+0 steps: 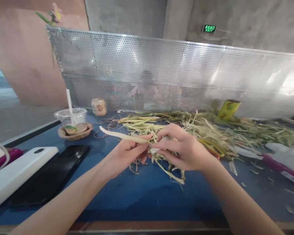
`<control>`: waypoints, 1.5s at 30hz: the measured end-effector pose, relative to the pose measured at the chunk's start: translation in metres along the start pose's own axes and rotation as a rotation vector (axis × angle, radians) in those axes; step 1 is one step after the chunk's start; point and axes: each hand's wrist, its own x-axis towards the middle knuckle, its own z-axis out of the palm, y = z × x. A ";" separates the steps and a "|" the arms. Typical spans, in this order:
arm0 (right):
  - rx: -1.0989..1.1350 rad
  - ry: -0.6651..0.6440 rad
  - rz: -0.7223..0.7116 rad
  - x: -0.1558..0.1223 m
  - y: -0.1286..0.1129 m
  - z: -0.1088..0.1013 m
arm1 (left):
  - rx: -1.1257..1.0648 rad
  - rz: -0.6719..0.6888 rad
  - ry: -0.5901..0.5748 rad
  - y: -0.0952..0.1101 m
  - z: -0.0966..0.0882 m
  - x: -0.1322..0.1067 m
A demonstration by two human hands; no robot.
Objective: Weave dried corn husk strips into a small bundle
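Note:
My left hand (126, 152) pinches a long pale straw strip (117, 134) that sticks out to the left over the blue table (142, 195). Facing it, my right hand (183, 147) is closed around a small bundle of straw (165, 161) whose loose ends hang below the fingers. The two hands meet above the middle of the table. A large heap of dried green and yellow straw (210, 130) lies just behind them.
A black phone (51, 176) and a white device (17, 173) lie at the left. A plastic cup with a straw (71, 116) and a small jar (99, 106) stand behind. A yellow roll (228, 109), a purple tool (281, 168), a perforated metal screen (176, 78) with a person beyond.

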 end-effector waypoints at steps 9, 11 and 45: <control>-0.045 -0.111 0.126 -0.008 -0.004 0.010 | 0.070 -0.021 0.016 -0.003 0.005 0.003; -0.045 -0.146 0.097 -0.009 -0.004 0.011 | 0.038 -0.040 0.044 -0.003 0.006 0.003; 0.052 -0.243 0.282 -0.006 -0.010 0.011 | 0.468 -0.016 0.118 -0.001 0.010 0.000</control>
